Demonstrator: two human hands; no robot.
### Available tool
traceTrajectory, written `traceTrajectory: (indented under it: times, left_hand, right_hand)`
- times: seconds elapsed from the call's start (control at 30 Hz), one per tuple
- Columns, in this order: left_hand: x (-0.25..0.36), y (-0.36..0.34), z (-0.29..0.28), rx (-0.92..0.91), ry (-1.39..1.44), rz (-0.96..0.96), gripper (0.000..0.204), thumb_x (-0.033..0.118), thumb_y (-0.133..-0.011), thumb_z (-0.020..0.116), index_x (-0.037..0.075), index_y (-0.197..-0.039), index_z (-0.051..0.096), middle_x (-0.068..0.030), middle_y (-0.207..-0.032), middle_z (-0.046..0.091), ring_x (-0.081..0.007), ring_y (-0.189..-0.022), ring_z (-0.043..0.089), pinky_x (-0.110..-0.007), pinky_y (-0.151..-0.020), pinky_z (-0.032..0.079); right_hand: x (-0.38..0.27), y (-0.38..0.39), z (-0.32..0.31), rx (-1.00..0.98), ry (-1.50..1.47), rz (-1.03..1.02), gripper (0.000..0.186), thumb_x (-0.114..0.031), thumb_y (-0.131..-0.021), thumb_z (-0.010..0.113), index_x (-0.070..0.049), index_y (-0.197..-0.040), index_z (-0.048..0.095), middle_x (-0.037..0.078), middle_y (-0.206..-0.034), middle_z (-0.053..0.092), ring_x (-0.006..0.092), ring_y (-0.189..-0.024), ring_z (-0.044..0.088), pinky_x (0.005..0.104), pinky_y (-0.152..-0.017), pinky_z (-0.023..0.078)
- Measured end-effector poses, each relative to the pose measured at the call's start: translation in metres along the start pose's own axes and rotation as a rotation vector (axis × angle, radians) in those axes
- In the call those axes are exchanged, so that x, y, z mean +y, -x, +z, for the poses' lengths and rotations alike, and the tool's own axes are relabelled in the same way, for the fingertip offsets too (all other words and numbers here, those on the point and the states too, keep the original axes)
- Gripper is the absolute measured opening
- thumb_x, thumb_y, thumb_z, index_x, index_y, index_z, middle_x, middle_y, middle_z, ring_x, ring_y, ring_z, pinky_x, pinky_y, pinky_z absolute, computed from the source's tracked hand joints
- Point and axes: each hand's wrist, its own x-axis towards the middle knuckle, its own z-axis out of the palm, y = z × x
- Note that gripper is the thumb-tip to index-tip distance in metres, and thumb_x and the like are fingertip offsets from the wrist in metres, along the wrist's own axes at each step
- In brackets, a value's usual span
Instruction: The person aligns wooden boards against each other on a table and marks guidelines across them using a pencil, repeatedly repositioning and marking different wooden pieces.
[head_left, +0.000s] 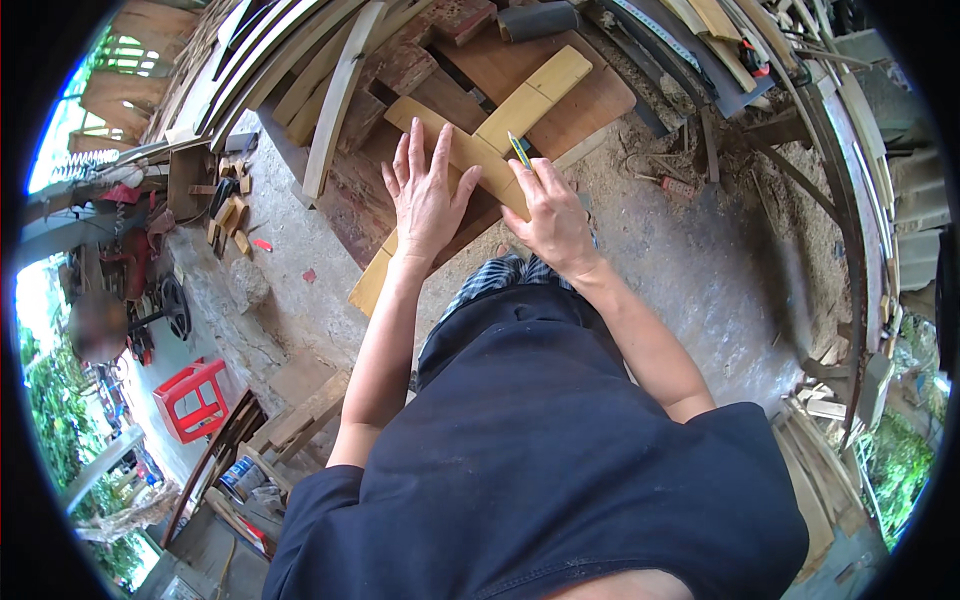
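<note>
Two light yellow wooden boards lie crossed on a brown wooden work surface (350,215). The shorter upper board (487,165) slants from upper left to lower right. Beneath it the longer board (541,92) runs from upper right to lower left, with thin dark lines across its far part. My left hand (428,195) lies over the crossing, fingers spread and pointing away from me. In my right hand (552,215) a slim yellow-green pencil (520,152) is pinched, its upper end leaning left. That hand is at the near right end of the shorter board, fingertips touching or close to it.
Long timber strips (335,110) lean at the far left, and a dark cylinder (538,21) lies beyond the boards. Small wood blocks (232,215) sit on the floor at left, near a red plastic stool (192,400). Sawdust (650,160) covers the floor at right.
</note>
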Motion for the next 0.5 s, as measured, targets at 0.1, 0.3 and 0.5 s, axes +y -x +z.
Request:
traceTrajectory:
  times: [0.1,0.3,0.5]
  left_hand:
    - [0.0022,-0.0049,0.0024,0.002,-0.016,-0.002,0.072,0.05,-0.098,0.065,0.017,-0.158,0.043,-0.0196,-0.169,0.024,-0.041,-0.154,0.024,-0.057,-0.124,0.017]
    - [0.0082,-0.0089,0.0054,0.017,-0.016,-0.008,0.082,0.055,-0.095,0.067,0.01,-0.158,0.04,-0.0234,-0.168,0.022,-0.0439,-0.153,0.023,-0.059,-0.123,0.019]
    - [0.0103,-0.0091,0.0065,0.031,0.036,-0.012,0.088,0.053,-0.092,0.072,0.008,-0.159,0.038,-0.0243,-0.168,0.02,-0.0469,-0.153,0.023,-0.055,-0.125,0.022]
  right_hand:
    - [0.0011,-0.0031,-0.0006,-0.012,-0.004,0.015,0.063,-0.015,-0.079,0.082,0.005,-0.134,0.059,0.018,-0.118,0.058,0.0348,-0.111,0.062,0.0413,-0.097,0.054]
    - [0.0006,-0.0083,-0.0021,-0.029,-0.001,0.009,0.065,-0.015,-0.078,0.083,0.007,-0.135,0.058,0.019,-0.118,0.058,0.0341,-0.111,0.061,0.0404,-0.098,0.053]
    - [-0.0003,-0.0079,-0.0053,-0.07,-0.047,0.03,0.067,-0.013,-0.078,0.084,0.007,-0.136,0.057,0.019,-0.121,0.056,0.0346,-0.112,0.06,0.0405,-0.099,0.053]
